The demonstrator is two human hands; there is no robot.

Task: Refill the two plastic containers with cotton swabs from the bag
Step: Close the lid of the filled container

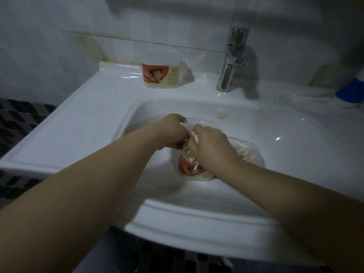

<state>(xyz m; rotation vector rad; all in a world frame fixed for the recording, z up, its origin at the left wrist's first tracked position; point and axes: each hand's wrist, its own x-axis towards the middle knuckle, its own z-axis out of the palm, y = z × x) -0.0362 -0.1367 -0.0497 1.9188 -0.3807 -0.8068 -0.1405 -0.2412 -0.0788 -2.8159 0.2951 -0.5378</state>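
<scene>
The left hand [169, 131] grips the tub [189, 171] in the sink's [275, 154] middle, so the right hand [210, 144], pinching swabs [190, 154], should push straight.

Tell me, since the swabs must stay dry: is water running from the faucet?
No, no stream falls from the faucet into the sink, where the left hand holds the container and the right hand pushes cotton swabs in.
</scene>
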